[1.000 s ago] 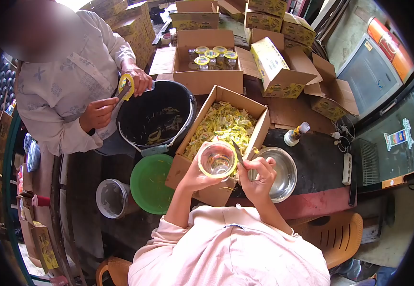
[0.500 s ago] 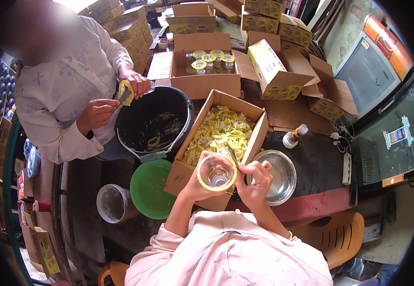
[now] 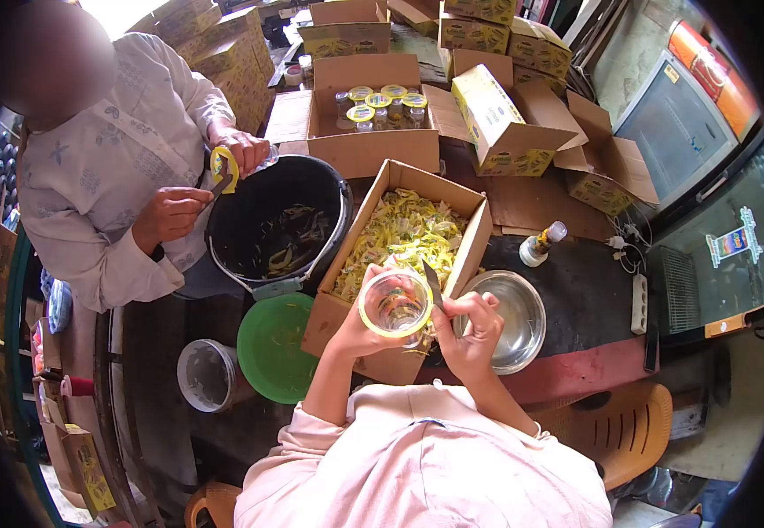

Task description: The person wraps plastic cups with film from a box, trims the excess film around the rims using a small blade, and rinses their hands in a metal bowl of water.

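Observation:
My left hand [image 3: 353, 333] is wrapped round a clear plastic cup [image 3: 397, 310] with a yellow rim, its mouth turned up towards me. In my right hand [image 3: 471, 334] is a knife [image 3: 433, 283], its dark blade pointing up beside the right side of the rim. Whether the blade touches the rim, I cannot tell. Beyond both hands a cardboard box [image 3: 484, 231] holds a heap of yellow and pale strips. Right of my right hand stands a shiny metal bowl [image 3: 529, 327].
A green basin [image 3: 267, 361], a white tub [image 3: 204, 374] and a black bucket [image 3: 223, 238] stand to the left. Across from me, a co-worker [image 3: 127, 167] holds a yellow-rimmed cup and a blade. An open carton [image 3: 373, 154] holds several lidded cups. A bottle [image 3: 536, 249] stands at right.
The knife blade has swung to stand a little further from the cup's rim, and the cup has tilted slightly. My view has shifted a little. Both hands keep their hold.

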`<action>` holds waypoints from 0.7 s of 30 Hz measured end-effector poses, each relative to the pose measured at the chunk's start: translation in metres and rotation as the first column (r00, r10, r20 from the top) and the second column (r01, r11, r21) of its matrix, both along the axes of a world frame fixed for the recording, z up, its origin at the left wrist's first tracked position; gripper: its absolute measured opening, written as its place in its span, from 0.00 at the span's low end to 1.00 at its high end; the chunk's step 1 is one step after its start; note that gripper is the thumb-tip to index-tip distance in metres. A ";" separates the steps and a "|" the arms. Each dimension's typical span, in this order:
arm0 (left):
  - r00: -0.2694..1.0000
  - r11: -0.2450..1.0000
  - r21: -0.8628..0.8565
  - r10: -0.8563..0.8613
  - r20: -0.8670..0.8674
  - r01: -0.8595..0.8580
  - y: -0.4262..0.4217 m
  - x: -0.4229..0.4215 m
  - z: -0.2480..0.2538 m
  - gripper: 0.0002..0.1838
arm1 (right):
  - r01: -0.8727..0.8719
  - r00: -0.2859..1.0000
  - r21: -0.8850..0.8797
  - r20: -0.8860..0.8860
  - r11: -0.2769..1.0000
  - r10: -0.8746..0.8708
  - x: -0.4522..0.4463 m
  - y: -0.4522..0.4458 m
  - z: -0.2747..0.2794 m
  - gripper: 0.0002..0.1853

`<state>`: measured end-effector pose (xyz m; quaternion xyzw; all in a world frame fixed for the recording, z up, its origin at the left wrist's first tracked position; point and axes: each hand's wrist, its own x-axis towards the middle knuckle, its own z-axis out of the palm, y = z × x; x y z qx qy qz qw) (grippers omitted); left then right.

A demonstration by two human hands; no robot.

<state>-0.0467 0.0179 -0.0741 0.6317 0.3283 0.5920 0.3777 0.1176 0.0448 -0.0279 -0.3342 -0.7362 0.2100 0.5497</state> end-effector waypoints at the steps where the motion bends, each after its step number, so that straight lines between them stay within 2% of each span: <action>1: 0.994 0.999 0.032 0.011 -0.105 -0.008 0.001 -0.003 0.003 0.40 | 0.002 1.000 0.001 0.003 1.000 -0.002 0.000 0.000 -0.001 0.06; 2: 0.978 0.998 0.063 0.024 -0.209 -0.011 0.001 -0.004 0.006 0.40 | 0.005 1.000 0.002 0.007 1.000 -0.005 0.000 0.000 -0.001 0.06; 5: 0.986 0.993 -0.116 -0.054 -0.155 0.036 -0.003 -0.001 0.012 0.37 | -0.008 0.999 -0.006 0.051 1.000 0.009 0.001 0.007 0.001 0.07; 6: 0.994 0.971 -0.214 -0.090 0.066 0.102 -0.004 0.001 0.011 0.34 | -0.006 0.999 -0.002 0.048 1.000 0.006 0.001 0.007 0.002 0.07; 9: 0.924 0.924 -0.349 -0.010 0.382 0.155 -0.007 0.009 0.020 0.28 | -0.001 0.999 0.027 0.033 1.000 0.001 -0.001 0.007 0.003 0.08; 10: 0.954 0.941 -0.309 -0.046 0.296 0.141 -0.004 0.004 0.015 0.31 | 0.003 1.000 0.035 0.029 0.999 -0.004 -0.001 0.006 0.002 0.08; 13: 0.956 0.934 -0.269 -0.172 0.240 0.235 -0.002 -0.001 0.009 0.34 | 0.000 0.999 0.023 0.049 1.000 -0.001 -0.001 0.008 0.000 0.07; 17: 0.910 0.931 -0.257 -0.146 0.388 0.259 -0.001 0.004 0.018 0.31 | 0.025 0.998 0.012 0.053 1.000 -0.025 -0.003 0.011 0.002 0.07; 20: 0.923 0.949 -0.251 -0.087 0.374 0.191 -0.001 0.004 0.016 0.31 | 0.047 0.998 0.031 0.033 0.998 -0.048 -0.003 0.009 0.005 0.07; 21: 0.908 0.964 -0.190 -0.095 0.408 0.186 -0.001 0.005 0.010 0.32 | 0.054 0.998 0.042 0.028 0.998 -0.055 -0.002 0.008 0.005 0.07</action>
